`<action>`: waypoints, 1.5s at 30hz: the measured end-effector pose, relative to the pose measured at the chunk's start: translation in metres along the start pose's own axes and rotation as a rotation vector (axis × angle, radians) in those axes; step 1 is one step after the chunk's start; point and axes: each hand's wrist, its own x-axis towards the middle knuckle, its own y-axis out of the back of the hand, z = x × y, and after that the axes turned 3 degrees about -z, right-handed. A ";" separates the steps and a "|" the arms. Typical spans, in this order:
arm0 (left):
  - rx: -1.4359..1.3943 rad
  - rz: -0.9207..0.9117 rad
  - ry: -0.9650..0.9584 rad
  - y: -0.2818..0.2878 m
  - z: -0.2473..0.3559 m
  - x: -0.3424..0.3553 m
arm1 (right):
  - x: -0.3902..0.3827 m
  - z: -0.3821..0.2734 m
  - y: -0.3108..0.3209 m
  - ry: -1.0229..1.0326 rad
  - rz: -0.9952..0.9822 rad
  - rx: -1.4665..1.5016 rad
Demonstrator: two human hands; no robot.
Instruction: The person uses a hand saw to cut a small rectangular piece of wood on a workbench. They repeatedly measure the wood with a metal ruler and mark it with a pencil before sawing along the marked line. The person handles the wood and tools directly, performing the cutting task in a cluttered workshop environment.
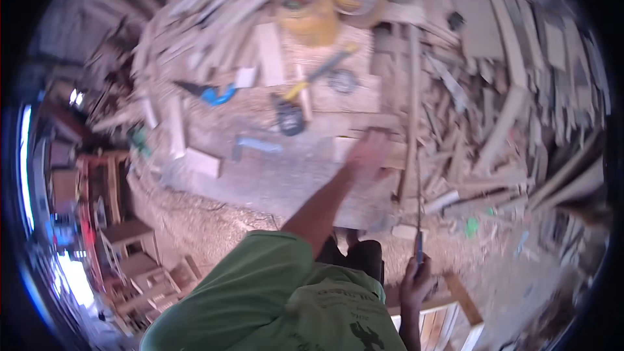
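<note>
sawdust (201, 221) lies over the floor along the near side of the bench (279, 185), whose worn grey top is dusty too. timber offcuts (218, 32) fan out over its far left part, and a dense scrap heap (455, 146) fills the right side. yellow containers (312, 26) stand at the back; nearer lie a yellow-and-dark tool (328, 66), a blue-handled saw (221, 96) and a light-blue square (260, 145). the left hand (368, 156) rests on a pale board (341, 149) on the near right part of the top; it is blurred, so i cannot tell how far its fingers are closed. the right hand (416, 278), low and beyond the near edge, is wrapped around the handle of a long thin tool (420, 244) pointing away, beside a slatted wooden frame (465, 300). wooden chairs (130, 237) stand at left, near a bright opening (77, 279).
</note>
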 end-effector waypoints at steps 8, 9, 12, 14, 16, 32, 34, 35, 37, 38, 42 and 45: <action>-0.055 0.107 0.413 0.009 0.027 -0.113 | 0.096 -0.086 -0.065 0.368 0.082 -0.229; -0.040 0.074 0.413 0.011 0.024 -0.137 | 0.097 -0.090 -0.082 0.415 0.082 -0.221; -0.086 -0.028 0.427 0.044 0.004 -0.203 | 0.106 -0.098 -0.136 0.488 0.062 -0.332; -0.077 -0.003 0.483 0.053 -0.014 -0.254 | 0.112 -0.081 -0.174 0.511 -0.007 -0.499; -0.051 0.000 0.534 0.072 -0.047 -0.308 | 0.104 -0.075 -0.216 0.390 -0.134 -0.584; 0.016 0.463 1.389 0.189 -0.443 -0.495 | 0.070 -0.106 -0.321 0.339 0.078 -0.751; -0.033 0.422 1.524 0.187 -0.475 -0.490 | 0.081 -0.088 -0.301 0.391 0.150 -0.840; -0.038 0.355 1.536 0.190 -0.484 -0.484 | 0.085 -0.082 -0.288 0.405 0.170 -0.857; -0.009 0.326 1.546 0.198 -0.489 -0.480 | 0.092 -0.071 -0.270 0.420 0.197 -0.887; 0.014 0.360 1.539 0.199 -0.486 -0.480 | 0.096 -0.070 -0.264 0.289 0.109 -0.861; 0.099 0.525 1.142 0.203 -0.443 -0.452 | 0.101 -0.072 -0.248 0.138 0.099 -0.812; -0.054 0.422 0.789 0.209 -0.361 -0.405 | 0.087 -0.077 -0.261 0.166 0.113 -0.815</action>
